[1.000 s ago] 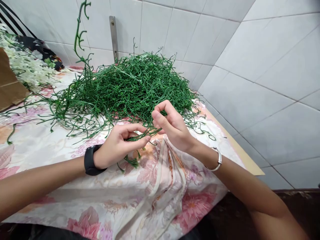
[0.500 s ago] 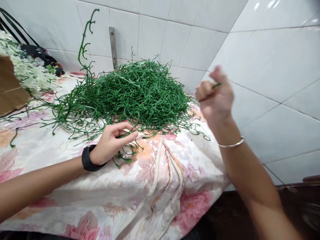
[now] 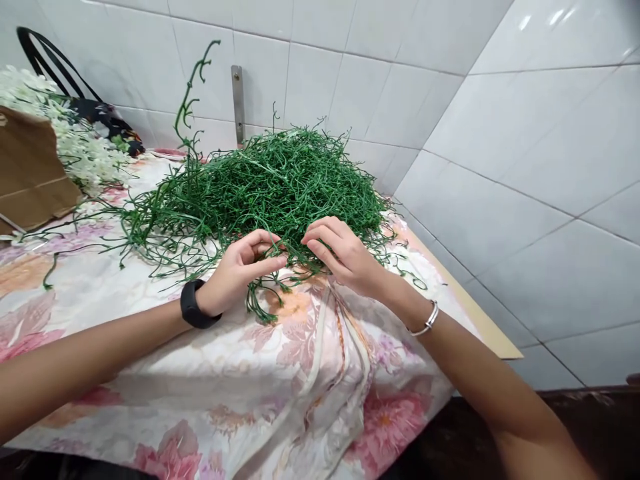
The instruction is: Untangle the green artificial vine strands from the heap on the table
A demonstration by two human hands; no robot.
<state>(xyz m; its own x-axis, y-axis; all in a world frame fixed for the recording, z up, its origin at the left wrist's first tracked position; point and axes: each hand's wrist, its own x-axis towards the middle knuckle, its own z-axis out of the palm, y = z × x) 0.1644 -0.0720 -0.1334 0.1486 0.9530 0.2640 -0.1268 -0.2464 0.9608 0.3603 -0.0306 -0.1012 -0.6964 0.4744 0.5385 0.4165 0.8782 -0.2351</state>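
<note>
A large tangled pile of green plastic stems (image 3: 295,180) lies on a floral cloth. My left hand (image 3: 250,262), with a black band at the wrist, is at the pile's front edge, its fingers closed round a few green stems that hang below the palm. Close on its right is my right hand (image 3: 345,257), wearing a silver bangle. Its fingers are curved and a little apart at the front of the pile, and nothing shows held in them; the fingertips lie against the green stems behind.
White artificial flowers (image 3: 90,150) and a brown cardboard piece (image 3: 35,170) stand at the left, beside a dark patterned bag (image 3: 107,123) with black handles. One curly stem (image 3: 187,100) sticks up from the pile. Behind is a tiled wall with a metal strip (image 3: 238,103).
My right hand has come down and left from its raised place, where it held a bit of green, to the front of the pile. My left hand stays with its stems. The view has shifted slightly.
</note>
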